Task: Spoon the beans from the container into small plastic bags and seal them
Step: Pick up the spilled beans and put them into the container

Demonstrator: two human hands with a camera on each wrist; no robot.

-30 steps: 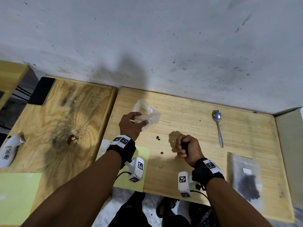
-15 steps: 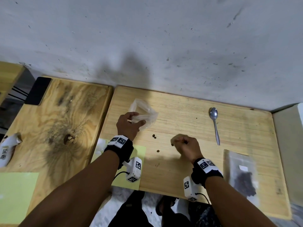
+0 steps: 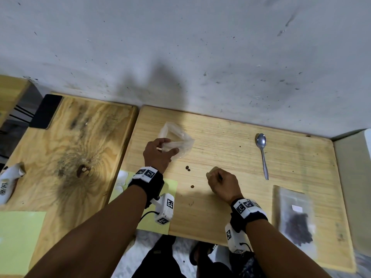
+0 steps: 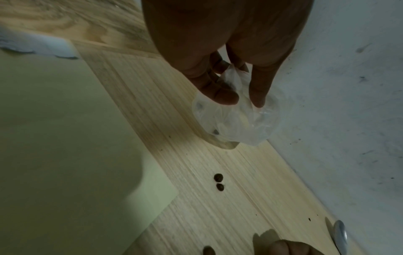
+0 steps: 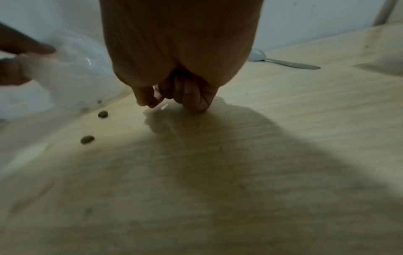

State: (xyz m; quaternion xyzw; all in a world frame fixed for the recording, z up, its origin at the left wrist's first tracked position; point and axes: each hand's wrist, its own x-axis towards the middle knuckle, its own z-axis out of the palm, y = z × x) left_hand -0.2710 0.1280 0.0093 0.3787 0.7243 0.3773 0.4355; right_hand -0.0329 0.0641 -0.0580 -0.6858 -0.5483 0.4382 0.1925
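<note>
At frame centre on the bench (image 3: pixel 230 125): picking up spilled beans (image 3: pixel 188 168).
Left hand (image 3: pixel 157 155) pinching clear bag (image 3: pixel 176 142) mouth, apparently kept open for refilling; right hand (image 3: pixel 222 184) curled tight, contents hidden, just right of strays. Spoon (image 3: pixel 262 153) idle upper right; filled bag (image 3: pixel 296 221) lower right.

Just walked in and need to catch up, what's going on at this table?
A person is bagging beans. Their left hand pinches a small clear plastic bag above the wooden table. The right hand is curled with its fingertips down on the table; whether it holds a bean is unclear. A few loose beans lie between the hands. The spoon lies unused to the right, and a flat bag of beans lies near the right edge.
</note>
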